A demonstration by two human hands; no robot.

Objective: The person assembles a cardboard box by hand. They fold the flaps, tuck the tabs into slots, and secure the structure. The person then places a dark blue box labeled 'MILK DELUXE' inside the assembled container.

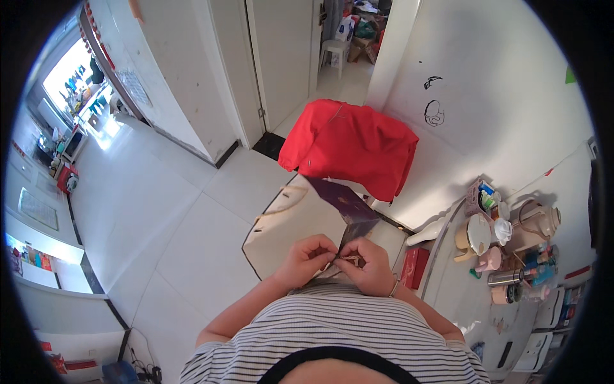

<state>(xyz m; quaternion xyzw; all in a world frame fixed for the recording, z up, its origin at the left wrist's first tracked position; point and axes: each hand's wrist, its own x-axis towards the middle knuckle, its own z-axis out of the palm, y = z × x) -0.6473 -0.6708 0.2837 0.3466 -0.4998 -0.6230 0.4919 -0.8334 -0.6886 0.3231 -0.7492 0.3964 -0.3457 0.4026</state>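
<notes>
A cream paper gift bag (288, 224) with a dark purple inner flap (348, 208) and rope handles lies open in front of me, above the floor. My left hand (307, 259) and my right hand (368, 265) meet at the bag's near edge. Both pinch the same small part of the rim between fingertips. A thin bracelet circles my right wrist. My striped shirt fills the lower part of the view.
A chair draped in red cloth (348, 144) stands just beyond the bag. To the right, a table edge (441, 256) carries a kettle (534, 224), cups, bottles and a red box (412, 267). White tiled floor (160, 211) spreads left; a doorway (345, 57) opens behind.
</notes>
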